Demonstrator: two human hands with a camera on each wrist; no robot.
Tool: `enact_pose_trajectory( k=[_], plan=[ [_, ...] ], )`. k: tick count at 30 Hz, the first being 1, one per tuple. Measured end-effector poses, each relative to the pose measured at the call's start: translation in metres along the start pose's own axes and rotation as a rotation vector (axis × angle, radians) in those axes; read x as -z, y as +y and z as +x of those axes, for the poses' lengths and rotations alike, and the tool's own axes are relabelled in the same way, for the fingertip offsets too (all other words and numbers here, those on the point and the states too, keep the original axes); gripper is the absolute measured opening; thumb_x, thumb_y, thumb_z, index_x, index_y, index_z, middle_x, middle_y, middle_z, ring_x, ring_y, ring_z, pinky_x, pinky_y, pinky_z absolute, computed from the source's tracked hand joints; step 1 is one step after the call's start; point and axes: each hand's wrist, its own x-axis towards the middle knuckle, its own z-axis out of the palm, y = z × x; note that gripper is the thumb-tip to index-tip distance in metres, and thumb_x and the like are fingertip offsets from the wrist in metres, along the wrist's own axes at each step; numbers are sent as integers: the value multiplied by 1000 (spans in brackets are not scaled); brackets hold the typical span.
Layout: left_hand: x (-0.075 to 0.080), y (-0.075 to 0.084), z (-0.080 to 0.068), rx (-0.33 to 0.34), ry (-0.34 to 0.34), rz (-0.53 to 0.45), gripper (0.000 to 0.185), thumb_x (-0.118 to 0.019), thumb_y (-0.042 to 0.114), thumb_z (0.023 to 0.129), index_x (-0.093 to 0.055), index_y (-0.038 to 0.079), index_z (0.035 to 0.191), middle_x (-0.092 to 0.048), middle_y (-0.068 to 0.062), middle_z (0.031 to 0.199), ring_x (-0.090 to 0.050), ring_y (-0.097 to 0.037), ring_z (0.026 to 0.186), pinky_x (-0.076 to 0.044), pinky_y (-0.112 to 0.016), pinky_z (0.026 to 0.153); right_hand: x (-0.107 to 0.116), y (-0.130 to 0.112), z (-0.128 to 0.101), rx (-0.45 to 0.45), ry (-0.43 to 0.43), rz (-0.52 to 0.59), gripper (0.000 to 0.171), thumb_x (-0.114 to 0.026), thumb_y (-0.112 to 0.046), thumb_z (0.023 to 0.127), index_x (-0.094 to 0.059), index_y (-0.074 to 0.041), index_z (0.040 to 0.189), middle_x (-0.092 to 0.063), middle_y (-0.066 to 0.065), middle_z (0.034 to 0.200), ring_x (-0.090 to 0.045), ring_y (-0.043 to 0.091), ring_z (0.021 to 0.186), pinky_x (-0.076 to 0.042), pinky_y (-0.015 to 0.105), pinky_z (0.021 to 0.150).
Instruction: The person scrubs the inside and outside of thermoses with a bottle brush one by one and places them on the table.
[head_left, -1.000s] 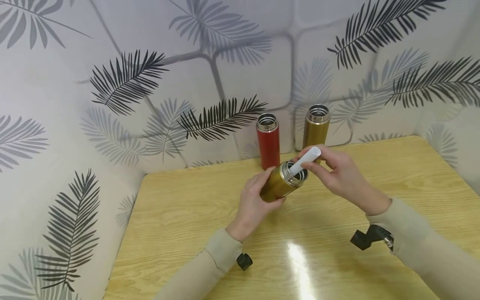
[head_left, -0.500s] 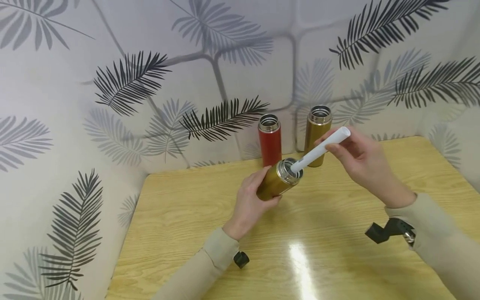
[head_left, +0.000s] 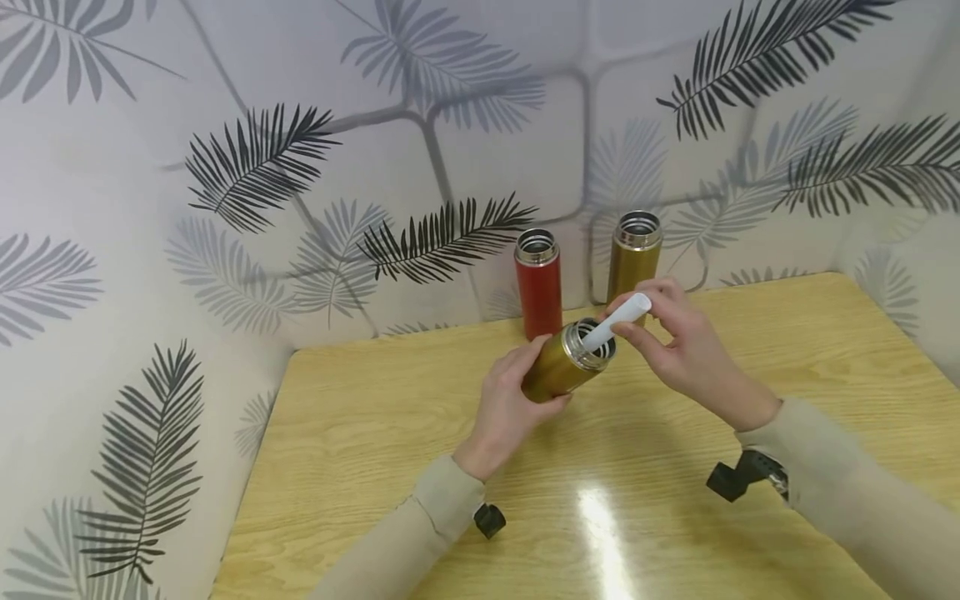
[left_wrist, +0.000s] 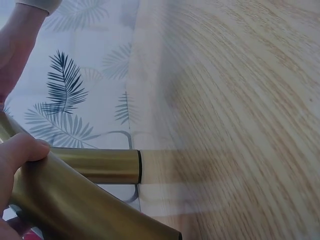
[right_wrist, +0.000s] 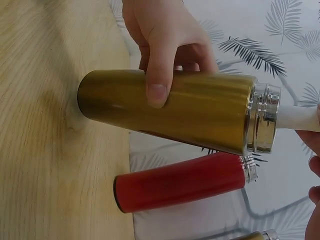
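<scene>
My left hand (head_left: 517, 400) grips a gold thermos flask (head_left: 551, 371), which has no lid and leans to the right with its steel mouth up. In the right wrist view, the thumb of that hand lies across the flask's gold side (right_wrist: 200, 107). My right hand (head_left: 682, 358) pinches a white tube (head_left: 622, 318) near its upper end. The tube's lower part is hidden inside the flask's mouth. Seen from the left wrist, the flask's body (left_wrist: 95, 205) slants down toward the table.
A red thermos flask (head_left: 538, 292) stands upright without a lid behind the held flask. To its right is a second gold flask (head_left: 633, 258), also lidless, partly hidden by my right hand. They stand on a wooden table (head_left: 360, 442) against a leaf-patterned wall (head_left: 315, 75).
Half a second ago my right hand had drawn the tube farther out, up and to the right. Now the tube is deeper in the flask again, while my left hand keeps its grip.
</scene>
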Motion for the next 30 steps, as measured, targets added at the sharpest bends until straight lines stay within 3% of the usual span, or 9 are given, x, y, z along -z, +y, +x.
enact_pose_trajectory(
  k=[5, 9, 12, 15, 17, 20, 30],
  plan=[
    [1, 0, 0, -5, -17, 3, 76, -91, 18, 80, -57, 14, 148, -66, -11, 137, -61, -30, 123, -50, -47, 105, 6, -4, 1, -31, -3, 36, 42, -63, -37, 100, -70, 3, 108, -68, 11, 107, -52, 12, 105, -40, 20, 88],
    [2, -1, 1, -4, -26, 9, 75, -91, 19, 81, -57, 16, 148, -66, -10, 136, -61, -30, 121, -50, -46, 104, 18, -10, 4, -90, 5, 76, 25, -65, -15, 103, -67, 7, 113, -71, -1, 117, -62, 9, 116, -46, 19, 99],
    [3, -3, 2, 7, -24, 19, 74, -90, 19, 81, -57, 17, 147, -66, -10, 135, -62, -29, 119, -50, -46, 103, 25, -12, 8, -108, 20, 206, 16, -60, 5, 101, -61, 14, 115, -73, 1, 117, -69, 12, 116, -51, 21, 99],
    [5, -5, 1, 29, -32, 16, 75, -90, 19, 80, -57, 17, 148, -66, -9, 137, -61, -30, 120, -49, -47, 104, 30, -13, 11, -108, 53, 372, 15, -56, 14, 100, -55, 22, 113, -73, 9, 111, -72, 17, 109, -57, 24, 93],
    [6, -6, 1, 38, -39, 17, 75, -90, 19, 80, -57, 17, 148, -66, -9, 138, -61, -30, 121, -48, -47, 105, 34, -14, 12, -110, 77, 454, 16, -55, 14, 100, -52, 25, 111, -71, 12, 109, -74, 17, 104, -59, 26, 87],
    [8, -5, 0, 41, -50, 21, 75, -90, 19, 80, -57, 16, 148, -65, -9, 139, -61, -30, 122, -47, -48, 106, 39, -15, 12, -110, 96, 488, 17, -56, 12, 100, -51, 26, 110, -70, 13, 107, -74, 18, 101, -61, 28, 83],
    [12, -3, 0, 16, -46, 41, 74, -89, 21, 82, -56, 16, 148, -65, -9, 138, -61, -29, 122, -48, -47, 106, 50, -21, 18, -117, 115, 476, 20, -58, 12, 100, -51, 26, 113, -72, 14, 107, -74, 19, 99, -61, 28, 83]
  ],
)
